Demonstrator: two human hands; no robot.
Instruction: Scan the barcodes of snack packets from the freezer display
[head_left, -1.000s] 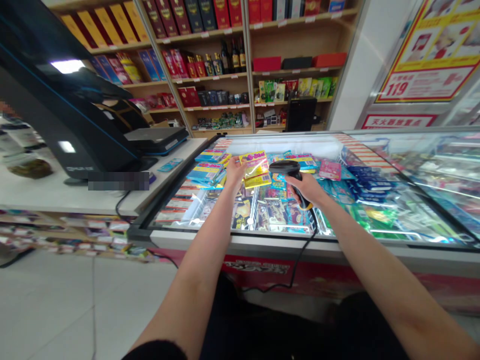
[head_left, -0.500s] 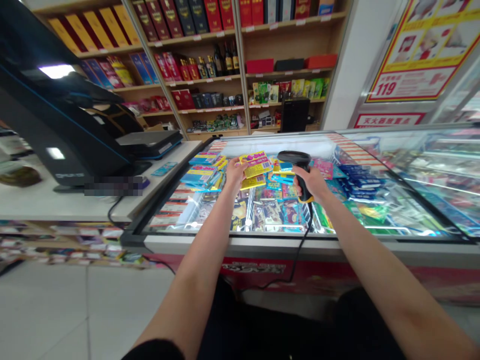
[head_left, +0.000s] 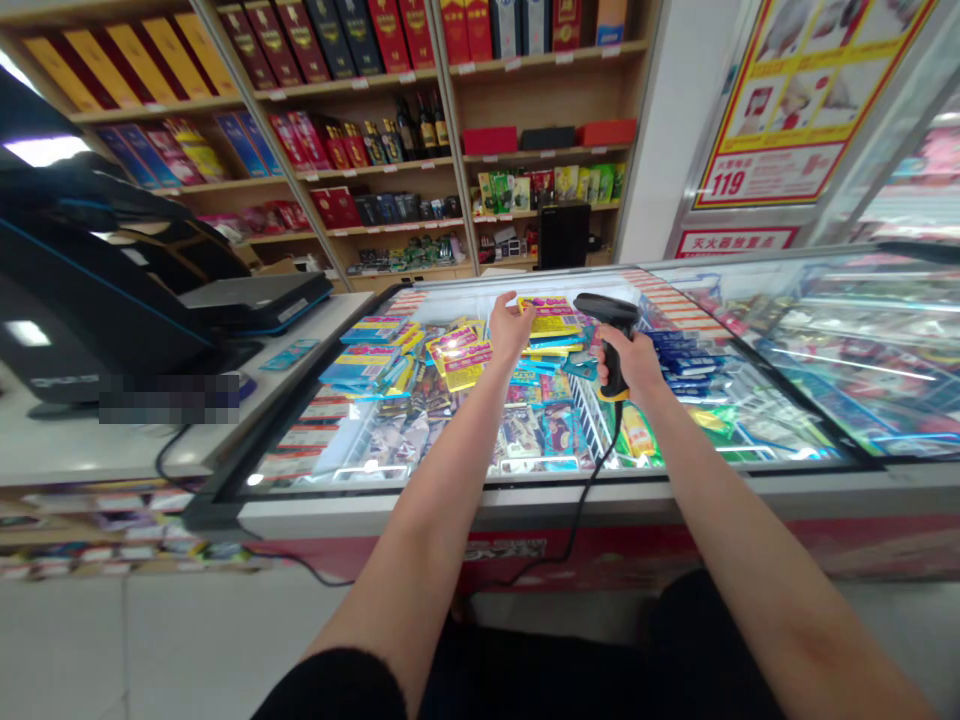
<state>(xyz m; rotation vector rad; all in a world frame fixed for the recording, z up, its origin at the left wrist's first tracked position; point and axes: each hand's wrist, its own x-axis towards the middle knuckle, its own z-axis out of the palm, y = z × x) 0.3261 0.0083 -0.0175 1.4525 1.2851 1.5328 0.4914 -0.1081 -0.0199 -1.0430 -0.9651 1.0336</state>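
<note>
My left hand (head_left: pixel 511 326) reaches over the chest freezer's glass top, with its fingers apart. Its fingertips are at the left edge of a yellow and pink snack packet (head_left: pixel 553 318), which lies on a stack of blue and yellow packets. To the left of this hand, more yellow and pink packets (head_left: pixel 463 358) lie loosely overlapped. Further left is a pile of blue and yellow packets (head_left: pixel 364 365). In my right hand (head_left: pixel 628 358) is a black barcode scanner (head_left: pixel 611 312), held upright by its handle, its head pointing left over the stack. Its cable hangs down the freezer's front.
Under the freezer's glass (head_left: pixel 450 470) are bagged goods in wire baskets. A counter (head_left: pixel 300 335) at the left bears a dark checkout terminal (head_left: pixel 97 310) and a scale (head_left: pixel 255 300). Shelves (head_left: pixel 352 85) of boxes and bottles stand behind. Dark blue packets (head_left: pixel 686 362) lie right of the scanner.
My left hand has let go of a yellow packet, now lying on the left, and moved right to the stack. The scanner stays in my right hand. The view has shifted right.
</note>
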